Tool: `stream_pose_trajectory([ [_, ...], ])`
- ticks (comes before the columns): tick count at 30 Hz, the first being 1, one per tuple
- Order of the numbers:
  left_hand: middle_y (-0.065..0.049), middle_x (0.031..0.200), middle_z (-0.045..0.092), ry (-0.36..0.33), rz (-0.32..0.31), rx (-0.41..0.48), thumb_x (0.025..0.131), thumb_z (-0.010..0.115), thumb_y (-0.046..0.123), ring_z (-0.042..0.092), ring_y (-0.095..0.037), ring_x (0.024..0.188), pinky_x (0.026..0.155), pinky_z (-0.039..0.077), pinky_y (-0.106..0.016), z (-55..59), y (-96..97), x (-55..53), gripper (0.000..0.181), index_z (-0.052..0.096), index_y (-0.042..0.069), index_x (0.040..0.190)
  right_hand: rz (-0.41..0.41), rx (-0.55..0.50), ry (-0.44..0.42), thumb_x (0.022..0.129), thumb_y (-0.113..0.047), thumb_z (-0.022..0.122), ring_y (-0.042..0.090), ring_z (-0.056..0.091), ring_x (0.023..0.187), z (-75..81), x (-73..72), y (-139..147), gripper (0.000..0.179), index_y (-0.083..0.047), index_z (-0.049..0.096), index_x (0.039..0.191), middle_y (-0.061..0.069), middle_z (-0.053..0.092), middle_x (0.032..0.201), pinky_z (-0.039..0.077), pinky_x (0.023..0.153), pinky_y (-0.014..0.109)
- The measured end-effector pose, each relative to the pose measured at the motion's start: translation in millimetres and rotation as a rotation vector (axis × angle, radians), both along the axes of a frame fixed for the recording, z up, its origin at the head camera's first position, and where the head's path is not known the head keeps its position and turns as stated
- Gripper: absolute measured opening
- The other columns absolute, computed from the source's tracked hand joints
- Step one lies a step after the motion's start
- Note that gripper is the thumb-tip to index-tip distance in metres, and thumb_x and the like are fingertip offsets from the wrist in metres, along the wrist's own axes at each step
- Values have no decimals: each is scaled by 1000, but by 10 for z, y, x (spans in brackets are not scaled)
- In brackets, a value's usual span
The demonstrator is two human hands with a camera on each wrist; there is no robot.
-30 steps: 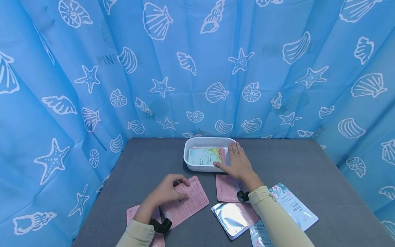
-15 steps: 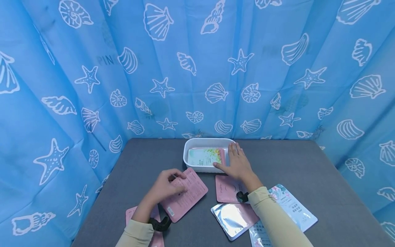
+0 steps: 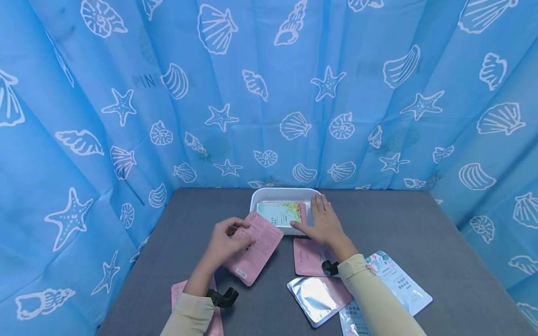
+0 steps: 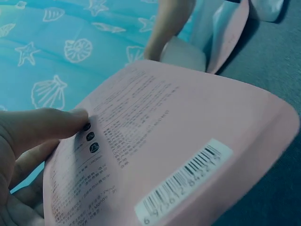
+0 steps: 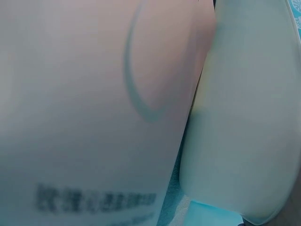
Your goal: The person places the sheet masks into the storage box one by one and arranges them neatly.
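My left hand (image 3: 227, 242) pinches a pink face mask packet (image 3: 260, 247) near its left edge, thumb on the printed side. The packet is raised and tilted, its upper corner overlapping the front of a white plastic box (image 3: 286, 190) in the head view. Its barcode label (image 4: 186, 181) and small print face the left wrist camera. Straight fingers of my right hand (image 3: 325, 226) rest on the box's right rim, with the thumb at its front. Inside the box lies a pale green packet (image 3: 275, 213) with a floral print, pink showing beside it.
Below my right hand lie a pink packet (image 3: 308, 256) and a silver-and-pink packet (image 3: 317, 298). White floral packets (image 3: 403, 284) are partly under the right sleeve. Another pink packet (image 3: 216, 322) lies beneath the left forearm. A blue shell-print curtain (image 3: 269, 93) hangs behind the grey table (image 3: 201, 210).
My left hand has lifted the pink packet off the table and moved it up toward the box, tilting it. My right hand has stayed at the box's rim.
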State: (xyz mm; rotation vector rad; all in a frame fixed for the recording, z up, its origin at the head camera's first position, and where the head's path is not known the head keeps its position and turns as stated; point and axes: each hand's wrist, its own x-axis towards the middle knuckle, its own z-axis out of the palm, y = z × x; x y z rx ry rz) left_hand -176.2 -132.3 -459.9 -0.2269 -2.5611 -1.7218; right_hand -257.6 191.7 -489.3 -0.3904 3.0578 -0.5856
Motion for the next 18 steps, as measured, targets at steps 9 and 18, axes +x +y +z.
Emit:
stream_pose_trajectory([
  [9,-6,125,72,36,135,111,92,81,10,69,-24,106,91,58,-28,-23,-4,-55,29,75,17,119,5,-8,3,93,-79,55,41,0,166,-12,-3,2,122,7,9,167,24,4,177,9,135,57],
  [18,-15,125,64,-1,267,222,92,71,0,72,-23,96,71,58,-21,-9,24,-92,37,72,9,127,-1,-1,-2,93,-78,55,41,0,166,-3,3,-10,122,6,7,167,24,3,178,8,135,57],
])
